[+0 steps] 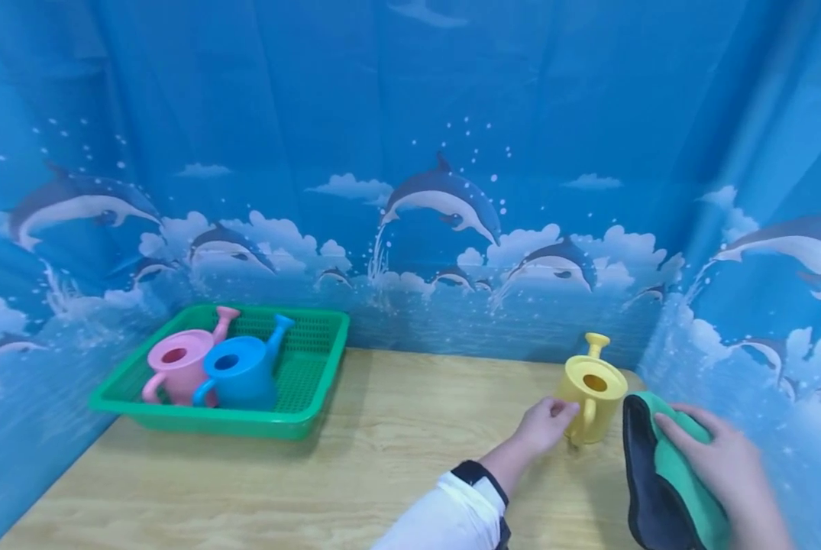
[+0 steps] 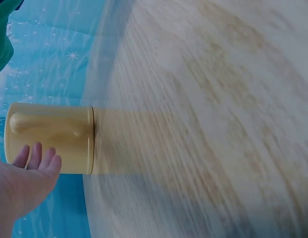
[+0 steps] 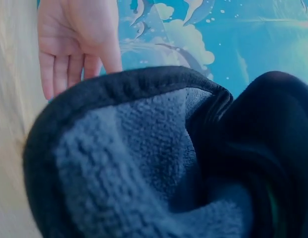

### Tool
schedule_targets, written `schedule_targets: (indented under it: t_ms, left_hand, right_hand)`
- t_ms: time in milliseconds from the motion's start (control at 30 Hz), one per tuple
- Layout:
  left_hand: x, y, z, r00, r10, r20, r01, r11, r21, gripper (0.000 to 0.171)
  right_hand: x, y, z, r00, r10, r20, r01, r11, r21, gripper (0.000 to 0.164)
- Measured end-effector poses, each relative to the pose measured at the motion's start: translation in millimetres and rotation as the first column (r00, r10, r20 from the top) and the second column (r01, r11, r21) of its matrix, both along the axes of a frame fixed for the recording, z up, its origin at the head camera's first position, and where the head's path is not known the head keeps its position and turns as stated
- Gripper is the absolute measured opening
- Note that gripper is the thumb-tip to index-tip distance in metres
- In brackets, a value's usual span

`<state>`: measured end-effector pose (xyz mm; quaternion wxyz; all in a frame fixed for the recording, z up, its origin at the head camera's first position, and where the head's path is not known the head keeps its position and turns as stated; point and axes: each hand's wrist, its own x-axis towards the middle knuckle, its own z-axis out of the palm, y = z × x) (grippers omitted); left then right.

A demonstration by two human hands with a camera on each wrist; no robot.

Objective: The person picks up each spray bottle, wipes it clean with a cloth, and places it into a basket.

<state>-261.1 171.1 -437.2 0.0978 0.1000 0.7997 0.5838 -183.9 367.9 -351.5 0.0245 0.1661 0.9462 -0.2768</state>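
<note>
In the head view, at about four o'clock, a yellow watering can [image 1: 575, 393], upright on the wooden table [image 1: 383, 466], spout toward twelve, handle toward six. At its eight o'clock, the left hand [image 1: 544, 428], fingers loosely bent close by the handle; cannot tell contact from mere nearness. In the left wrist view, sideways on, those fingers spread out across part of the can wall, hiding it, with palm and wrist cut off at the frame edge, and a sliver of green at ten o'clock, too cropped to identify.

At four o'clock in the head view, further out, the right hand [image 1: 722, 458], with a green-and-dark-grey cloth [image 1: 681, 466] gripped between thumb and fingers. Fingertips hidden, forearm blurred, cloth cut off below. In the right wrist view, mostly dark folds, hard to separate at three o'clock; toward eleven, a partly cropped hand, fingers tucked behind the cloth edge. Cannot tell left from right there.

At eight o'clock in the head view, a green basket [image 1: 231, 422] with a pink watering can [image 1: 185, 376] inside, partly covered at its three o'clock by a blue watering can [image 1: 241, 388]. Both bases hidden behind the near wall, both spouts toward one.
</note>
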Motion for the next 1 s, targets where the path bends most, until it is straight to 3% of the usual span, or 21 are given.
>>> schedule_targets:
  t_ms: [267,733,1000]
  left_hand:
    - [3.9,8,-9.2,0.997,-0.066,0.034,0.067,0.996,-0.054,0.041]
    - [0.2,11,-7.1,0.993,-0.103,-0.053,0.101,0.994,-0.040,0.033]
    - [1.6,7,-10.0,0.991,-0.086,-0.106,0.084,0.996,-0.024,0.028]
  right_hand:
    - [-3.4,5,-10.5,0.999,-0.012,0.045,0.014,0.999,-0.030,0.097]
    - [-9.8,3,-10.5,1.000,0.003,0.017,-0.002,0.999,-0.037,0.096]
    - [-7.6,10,-15.6,0.999,-0.048,0.006,0.048,0.998,-0.042,0.093]
